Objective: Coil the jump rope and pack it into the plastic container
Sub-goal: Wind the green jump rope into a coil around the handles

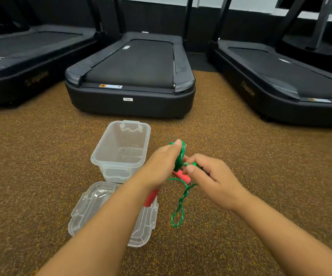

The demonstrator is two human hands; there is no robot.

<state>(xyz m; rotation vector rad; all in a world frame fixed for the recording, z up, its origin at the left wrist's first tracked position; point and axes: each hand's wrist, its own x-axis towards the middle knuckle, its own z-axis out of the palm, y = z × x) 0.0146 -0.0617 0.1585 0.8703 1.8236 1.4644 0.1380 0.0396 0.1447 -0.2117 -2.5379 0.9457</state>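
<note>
My left hand [164, 159] grips a wound coil of the green jump rope [179, 160], held upright just right of the clear plastic container [109, 144], which stands open and empty on the floor. My right hand [207, 176] pinches the rope strand right beside the coil. A twisted loop of loose rope [179, 208] hangs down below both hands. One red handle [182, 175] shows between the hands; another red handle [150, 197] pokes out under my left wrist.
The clear lid [89, 208] lies on the speckled brown floor in front of the container, partly under my left forearm. Three black treadmills stand beyond, the middle one [131, 76] directly behind the container.
</note>
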